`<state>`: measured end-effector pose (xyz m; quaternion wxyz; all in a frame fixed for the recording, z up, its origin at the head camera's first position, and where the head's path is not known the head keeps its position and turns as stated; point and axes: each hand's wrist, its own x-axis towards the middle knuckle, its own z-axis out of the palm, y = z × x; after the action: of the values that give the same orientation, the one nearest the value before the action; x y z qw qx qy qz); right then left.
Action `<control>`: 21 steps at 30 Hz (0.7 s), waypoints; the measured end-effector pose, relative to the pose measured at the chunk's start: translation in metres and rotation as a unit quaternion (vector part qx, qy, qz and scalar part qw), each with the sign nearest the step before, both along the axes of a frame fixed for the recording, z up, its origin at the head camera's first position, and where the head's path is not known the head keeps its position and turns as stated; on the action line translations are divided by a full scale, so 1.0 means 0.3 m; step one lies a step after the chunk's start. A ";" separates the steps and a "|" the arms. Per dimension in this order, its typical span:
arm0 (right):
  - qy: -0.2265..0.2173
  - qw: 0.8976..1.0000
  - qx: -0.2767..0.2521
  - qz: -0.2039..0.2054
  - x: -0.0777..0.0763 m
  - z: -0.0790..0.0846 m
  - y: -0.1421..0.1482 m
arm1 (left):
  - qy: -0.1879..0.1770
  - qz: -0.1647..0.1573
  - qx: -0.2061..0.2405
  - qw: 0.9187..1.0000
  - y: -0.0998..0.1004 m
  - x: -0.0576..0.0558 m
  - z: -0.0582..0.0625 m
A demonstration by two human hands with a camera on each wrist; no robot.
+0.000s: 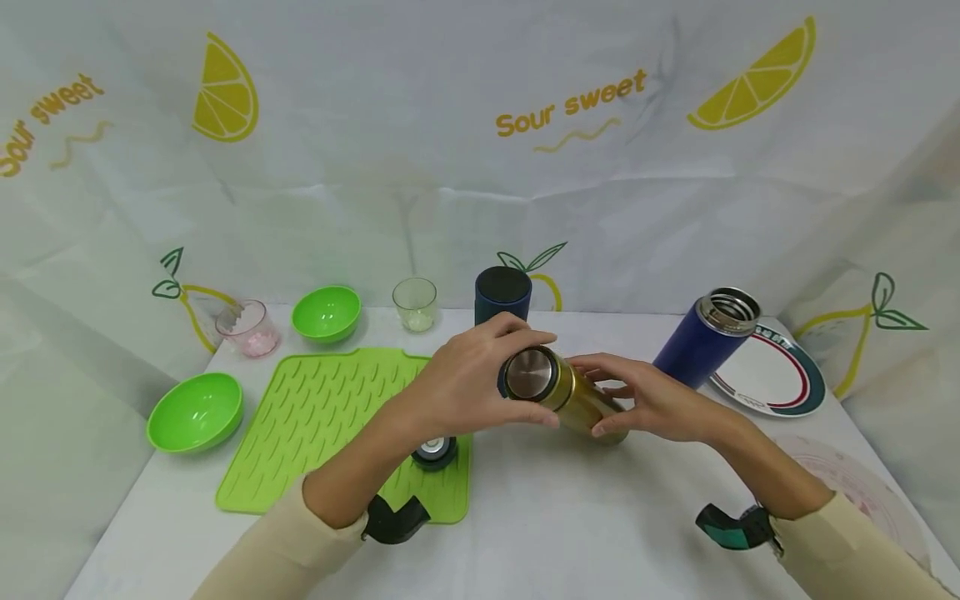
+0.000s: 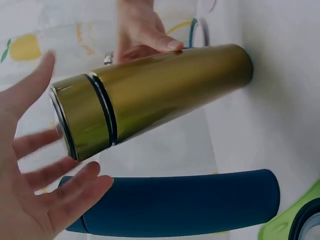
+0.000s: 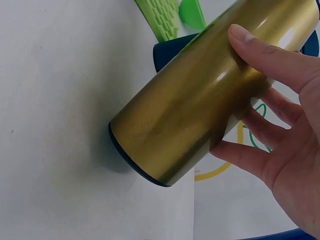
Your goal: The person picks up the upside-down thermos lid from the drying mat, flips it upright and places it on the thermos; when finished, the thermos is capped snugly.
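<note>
My right hand (image 1: 667,400) grips the body of a gold thermos flask (image 1: 581,406), thumb on one side and fingers on the other. The flask leans, its steel-topped cap (image 1: 531,374) toward the upper left and its dark-rimmed base low over the table in the right wrist view. Around the cap stands my left hand (image 1: 468,383), its fingers spread and the thumb apart; in the left wrist view the fingertips are right at the cap's edge. Behind them a dark blue flask (image 2: 185,205) stands upright, partly hidden by the left hand in the head view.
A black lid (image 1: 435,452) lies on the green drying mat (image 1: 322,417). Left and behind are green bowls (image 1: 197,414), a pink glass (image 1: 251,329) and a clear glass (image 1: 415,304). Rightward are an uncapped blue flask (image 1: 697,342), a rimmed plate (image 1: 772,375) and a pale plate (image 1: 855,479).
</note>
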<state>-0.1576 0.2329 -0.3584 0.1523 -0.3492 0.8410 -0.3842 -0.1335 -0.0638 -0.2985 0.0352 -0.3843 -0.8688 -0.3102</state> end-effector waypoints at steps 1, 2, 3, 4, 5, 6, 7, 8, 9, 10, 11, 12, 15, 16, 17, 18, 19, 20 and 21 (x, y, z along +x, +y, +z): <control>-0.001 1.000 0.000 0.000 0.000 0.000 0.000 | 0.005 0.014 -0.005 1.000 0.002 0.002 0.000; -0.001 1.000 0.000 0.000 0.000 0.000 0.000 | 0.007 0.018 -0.006 1.000 0.003 0.002 -0.001; -0.002 1.000 0.000 -0.001 0.001 0.000 0.000 | 0.007 0.011 0.000 1.000 0.002 0.002 0.000; -0.002 1.000 0.001 -0.002 0.001 0.000 0.000 | 0.002 -0.003 0.007 1.000 0.000 -0.001 0.002; -0.003 1.000 0.001 -0.003 0.001 0.000 0.000 | -0.006 -0.023 0.016 1.000 -0.002 -0.004 0.003; -0.002 1.000 0.001 -0.004 0.000 0.000 -0.001 | -0.015 -0.043 0.025 0.999 -0.005 -0.007 0.005; -0.002 1.000 0.002 -0.005 -0.001 0.001 -0.001 | -0.020 -0.058 0.028 0.998 -0.008 -0.008 0.008; -0.001 1.000 0.002 -0.004 -0.002 0.001 -0.001 | -0.023 -0.062 0.026 0.997 -0.010 -0.008 0.010; 0.000 1.000 0.003 -0.004 -0.003 0.001 -0.001 | -0.021 -0.053 0.019 0.998 -0.011 -0.007 0.012; 0.000 1.000 0.004 -0.003 -0.004 0.002 -0.001 | -0.016 -0.036 0.007 0.999 -0.009 -0.006 0.012; 0.001 1.000 0.004 -0.003 -0.005 0.001 -0.002 | -0.010 -0.015 -0.007 1.000 -0.006 -0.004 0.011; 0.001 1.000 0.005 -0.002 -0.006 0.001 -0.002 | -0.006 0.006 -0.021 1.000 -0.004 -0.001 0.010; -0.003 1.000 0.005 -0.001 -0.008 0.002 -0.002 | -0.009 0.034 -0.036 0.999 0.000 0.001 0.005; -0.004 1.000 0.005 -0.001 -0.007 0.002 -0.002 | -0.013 0.020 -0.029 0.999 -0.002 -0.001 0.005; -0.005 1.000 0.004 -0.001 -0.007 0.001 -0.002 | -0.021 0.000 -0.017 1.000 -0.005 -0.003 0.006; -0.006 1.000 0.005 -0.002 -0.006 0.001 -0.003 | -0.026 -0.022 -0.007 0.999 -0.008 -0.006 0.007; -0.005 1.000 0.004 -0.002 -0.005 0.000 -0.002 | -0.029 -0.043 0.001 0.999 -0.011 -0.008 0.008; -0.005 1.000 0.004 -0.003 -0.005 -0.002 -0.003 | -0.029 -0.057 0.003 0.998 -0.014 -0.008 0.009; -0.004 1.000 0.004 -0.003 -0.005 -0.003 -0.003 | -0.026 -0.060 0.002 0.998 -0.015 -0.008 0.010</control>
<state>-0.1590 0.2319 -0.3592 0.1557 -0.3449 0.8427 -0.3830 -0.1359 -0.0683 -0.2956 -0.0057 -0.4273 -0.8443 -0.3234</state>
